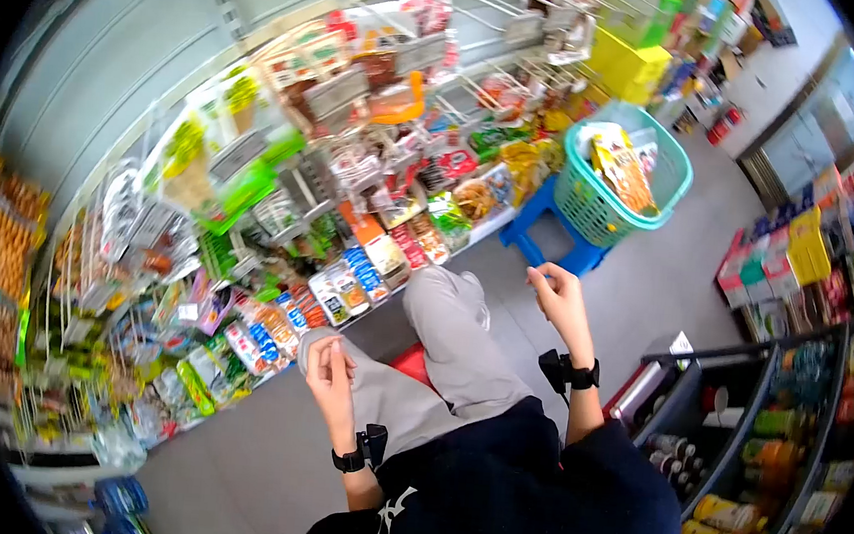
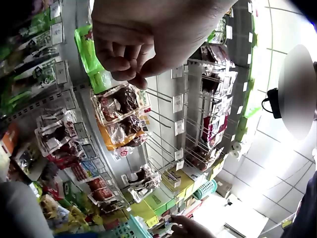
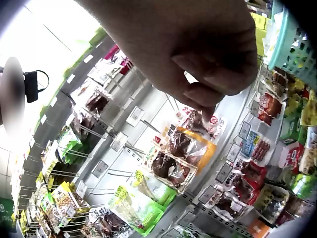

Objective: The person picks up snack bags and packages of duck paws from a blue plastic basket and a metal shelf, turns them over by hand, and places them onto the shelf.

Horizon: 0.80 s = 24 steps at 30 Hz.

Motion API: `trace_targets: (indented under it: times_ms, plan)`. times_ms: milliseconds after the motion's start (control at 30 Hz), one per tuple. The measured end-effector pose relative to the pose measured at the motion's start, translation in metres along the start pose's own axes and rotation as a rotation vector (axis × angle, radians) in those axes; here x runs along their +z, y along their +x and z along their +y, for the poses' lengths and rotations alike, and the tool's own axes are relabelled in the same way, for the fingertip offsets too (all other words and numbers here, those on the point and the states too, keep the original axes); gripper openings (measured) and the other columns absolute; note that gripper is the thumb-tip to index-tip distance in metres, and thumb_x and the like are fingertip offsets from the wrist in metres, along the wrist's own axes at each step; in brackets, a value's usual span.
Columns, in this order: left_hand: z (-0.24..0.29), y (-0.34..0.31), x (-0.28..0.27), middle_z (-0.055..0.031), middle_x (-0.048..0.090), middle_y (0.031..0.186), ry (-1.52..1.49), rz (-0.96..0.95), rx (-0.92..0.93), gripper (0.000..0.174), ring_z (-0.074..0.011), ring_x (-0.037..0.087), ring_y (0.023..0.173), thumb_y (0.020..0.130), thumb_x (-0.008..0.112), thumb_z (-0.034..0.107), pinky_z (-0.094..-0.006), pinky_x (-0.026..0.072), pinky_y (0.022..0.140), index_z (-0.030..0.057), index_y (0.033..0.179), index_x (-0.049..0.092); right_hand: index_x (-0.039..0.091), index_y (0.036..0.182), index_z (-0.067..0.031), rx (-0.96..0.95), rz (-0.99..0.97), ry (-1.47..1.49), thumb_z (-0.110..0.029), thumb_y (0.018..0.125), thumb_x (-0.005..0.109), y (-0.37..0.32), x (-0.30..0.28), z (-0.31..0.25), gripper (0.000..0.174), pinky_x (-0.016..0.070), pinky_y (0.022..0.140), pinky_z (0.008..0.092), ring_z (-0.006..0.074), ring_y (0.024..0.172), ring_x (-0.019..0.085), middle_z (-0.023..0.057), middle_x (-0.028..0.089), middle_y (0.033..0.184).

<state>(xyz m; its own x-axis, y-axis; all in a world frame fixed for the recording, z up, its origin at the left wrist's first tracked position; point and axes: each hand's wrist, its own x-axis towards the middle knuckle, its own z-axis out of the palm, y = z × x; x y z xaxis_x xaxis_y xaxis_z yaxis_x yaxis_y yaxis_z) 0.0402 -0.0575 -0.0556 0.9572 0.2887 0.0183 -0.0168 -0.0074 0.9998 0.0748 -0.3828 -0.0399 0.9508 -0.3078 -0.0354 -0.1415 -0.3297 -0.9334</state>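
My left hand [image 1: 333, 380] hovers over my left thigh, fingers loosely curled with nothing in them. Past my right knee, my right hand [image 1: 562, 303] is held up over the floor, also loosely bent and holding nothing. In the left wrist view the left hand [image 2: 148, 42] overlaps a green snack pack [image 2: 88, 52] on the rack behind it. The right hand [image 3: 198, 64] hangs in front of packaged meat snacks [image 3: 173, 158] in the right wrist view. Small snack packs [image 1: 351, 281] lie along the bottom shelf, nearest to the left hand.
A turquoise basket [image 1: 600, 215] with snack packs inside stands on a blue stool [image 1: 555, 239] by the shelf's right end. Wire hooks with hanging packs [image 1: 346, 80] stick out above. A dark shelf of bottles [image 1: 673, 457] stands at my right. Grey floor [image 1: 220, 472] lies around me.
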Motion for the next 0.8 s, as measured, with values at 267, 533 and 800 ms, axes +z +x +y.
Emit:
trace_targets:
  times_ms: [267, 533, 800]
  plan:
    - [0.003, 0.009, 0.035, 0.0006, 0.047, 0.06, 0.014, -0.118, 0.022, 0.013, -0.0029, 0.039, 0.05, 0.092, 0.047, 0.014, -0.016, 0.0297, 0.045, 0.0035, 0.096, 0.053, 0.057, 0.074, 0.0006, 0.034, 0.038, 0.044, -0.022, 0.087, 0.053, 0.012, -0.016, 0.017, 0.026, 0.0323, 0.038, 0.0227, 0.0048, 0.041, 0.043, -0.0006, 0.047, 0.048]
    - [-0.011, 0.015, 0.038, 0.0005, 0.047, 0.061, 0.058, -0.162, -0.014, 0.013, -0.0027, 0.039, 0.05, 0.092, 0.047, 0.015, -0.0157, 0.0285, 0.045, 0.0045, 0.096, 0.053, 0.058, 0.085, 0.002, -0.048, 0.247, 0.039, -0.017, 0.087, 0.052, 0.051, -0.072, 0.036, 0.02, 0.0415, 0.043, 0.0228, 0.0083, 0.046, 0.052, 0.004, 0.056, 0.056]
    - [-0.01, 0.02, 0.055, -0.0003, 0.049, 0.062, 0.081, -0.195, -0.048, 0.013, -0.0035, 0.041, 0.049, 0.091, 0.047, 0.015, -0.0158, 0.03, 0.044, 0.0045, 0.096, 0.053, 0.056, 0.095, 0.0043, -0.205, 0.518, -0.295, -0.015, 0.08, 0.057, 0.146, -0.152, 0.078, 0.025, 0.0471, 0.073, 0.0348, 0.0285, 0.083, 0.062, 0.0205, 0.063, 0.087]
